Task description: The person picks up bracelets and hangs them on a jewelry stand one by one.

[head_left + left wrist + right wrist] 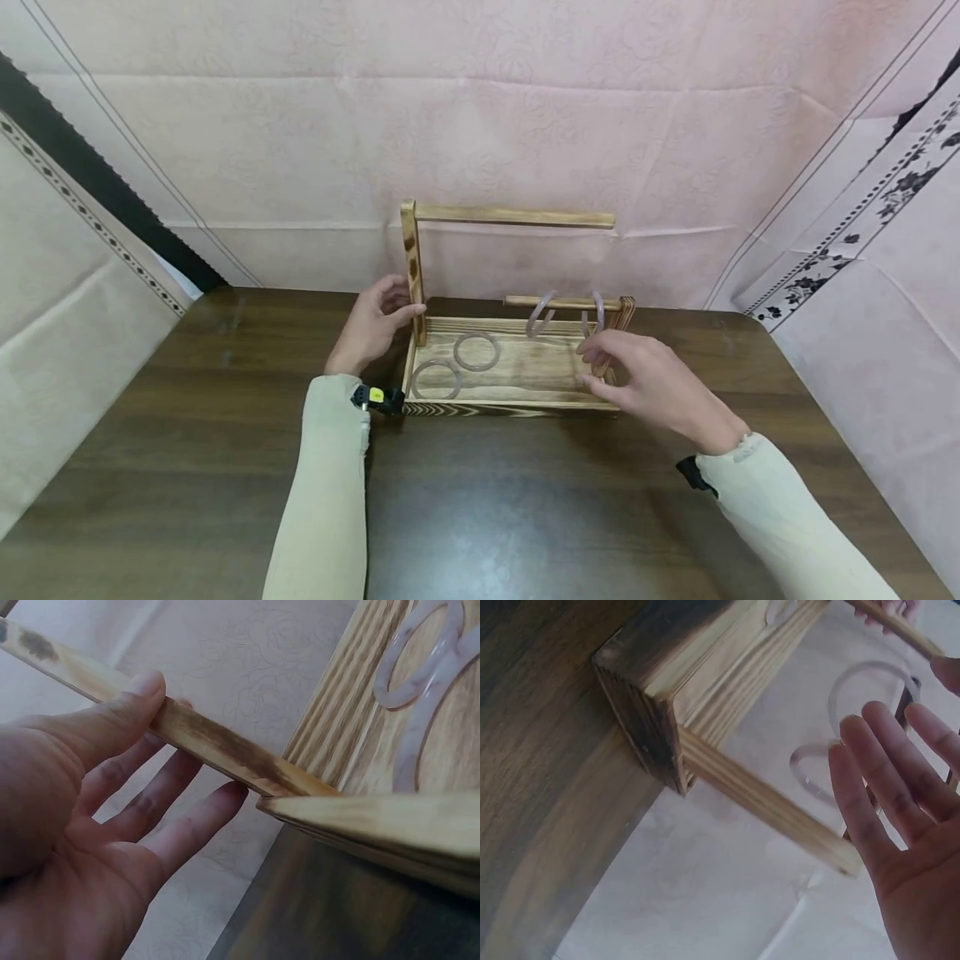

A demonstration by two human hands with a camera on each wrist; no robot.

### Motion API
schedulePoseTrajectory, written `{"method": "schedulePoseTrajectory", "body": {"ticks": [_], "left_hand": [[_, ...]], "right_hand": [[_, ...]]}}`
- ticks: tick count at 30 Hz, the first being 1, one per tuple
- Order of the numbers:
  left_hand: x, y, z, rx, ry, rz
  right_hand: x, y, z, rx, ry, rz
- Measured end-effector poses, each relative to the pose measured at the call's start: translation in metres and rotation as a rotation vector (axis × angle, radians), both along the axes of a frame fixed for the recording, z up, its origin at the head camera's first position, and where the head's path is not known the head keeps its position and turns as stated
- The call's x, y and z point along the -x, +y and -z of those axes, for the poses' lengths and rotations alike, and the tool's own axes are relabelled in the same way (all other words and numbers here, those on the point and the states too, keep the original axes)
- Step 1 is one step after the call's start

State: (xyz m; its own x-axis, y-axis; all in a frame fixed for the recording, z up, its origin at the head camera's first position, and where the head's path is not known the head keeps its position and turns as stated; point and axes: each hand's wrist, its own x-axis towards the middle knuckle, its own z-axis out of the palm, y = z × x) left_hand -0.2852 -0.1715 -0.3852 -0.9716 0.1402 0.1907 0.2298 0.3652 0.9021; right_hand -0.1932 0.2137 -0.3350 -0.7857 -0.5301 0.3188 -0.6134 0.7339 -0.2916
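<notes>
At a dark wooden counter (225,467), a person's left hand (371,329) is pinching the tall post (413,267) of a wooden stand (510,409), while the right hand (645,379), fingers loosely spread and apparently gripping nothing, is hovering beside an end ring (600,308) on the lower bar (570,303); whether fingertips are touching it is remaining unclear. A second ring (534,321) is hanging along that bar; a third ring (477,335) and a fourth ring (437,362) are lying flat in the tray (540,367). Careful handling would probably be bracing the post firmly and guiding rings lightly, square to the bar, without scraping. Dark, scorched-looking grain is striping the pale timber; the slim, round rings are showing a milky, mauve-tinged translucence.
</notes>
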Motion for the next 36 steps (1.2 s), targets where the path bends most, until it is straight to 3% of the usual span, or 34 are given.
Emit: {"method": "schedulePoseTrajectory", "body": {"ticks": [10, 17, 21, 36], "left_hand": [[-0.001, 0.001, -0.002, -0.003, -0.024, 0.019], [-0.002, 0.001, -0.004, 0.012, -0.016, 0.037], [-0.002, 0.002, -0.004, 0.018, -0.009, 0.043], [-0.004, 0.002, -0.007, 0.019, -0.013, 0.061]], "right_hand": [[0.003, -0.015, 0.009, -0.119, 0.001, -0.113], [0.003, -0.024, 0.011, -0.163, -0.073, -0.183], [0.003, -0.028, 0.011, -0.178, -0.099, -0.189], [0.007, -0.037, 0.005, -0.244, -0.044, -0.189]]}}
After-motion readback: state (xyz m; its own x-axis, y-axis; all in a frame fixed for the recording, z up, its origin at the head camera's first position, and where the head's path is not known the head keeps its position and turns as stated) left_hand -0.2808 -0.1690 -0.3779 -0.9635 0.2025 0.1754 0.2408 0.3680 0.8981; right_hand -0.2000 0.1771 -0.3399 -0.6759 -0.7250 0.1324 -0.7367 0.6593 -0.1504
